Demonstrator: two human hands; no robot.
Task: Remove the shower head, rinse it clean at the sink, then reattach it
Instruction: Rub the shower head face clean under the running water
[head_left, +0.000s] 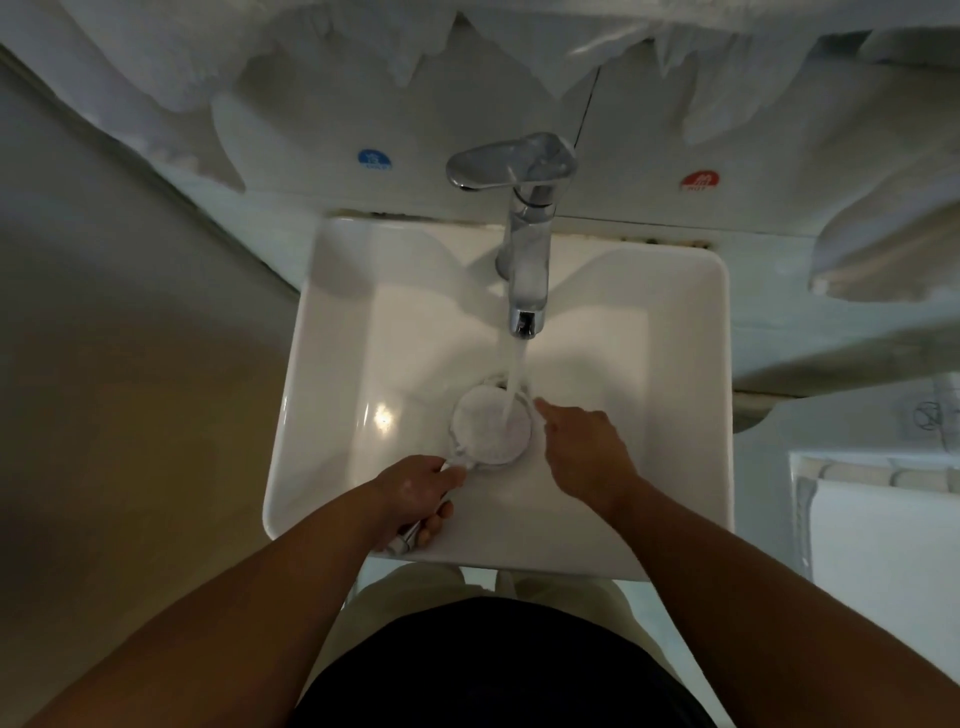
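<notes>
From my remote seat I start with the white square sink (675, 364), which fills the middle of the view and is there to catch all the runoff. The chrome faucet (527, 260) reaches out over the basin from the back edge. Its lever (511, 161) is swung towards the blue cold sticker (374, 158) and away from the red hot sticker (700, 180), so I judge the rinse is being done cold. A steady water stream (514, 374) drops from the spout.

The shower head (491, 431) sits low in the basin over the drain. Its round face is turned up so the stream lands straight on the nozzles. I take this as the middle of the rinsing step, with reattaching not yet done.

The left hand (415, 493) is wrapped firmly around the shower head's handle at the near side of the basin. It holds the face level and steady under the flow, and the handle's end pokes out below the palm.

The right hand (587, 452) grips nothing. Its forefinger (545, 408) is stretched out to the right rim of the face and the other fingers are folded back, probably so it can rub grime loose. Glare and splashing water blur the rim, so I cannot tell whether the fingertip actually touches it.
</notes>
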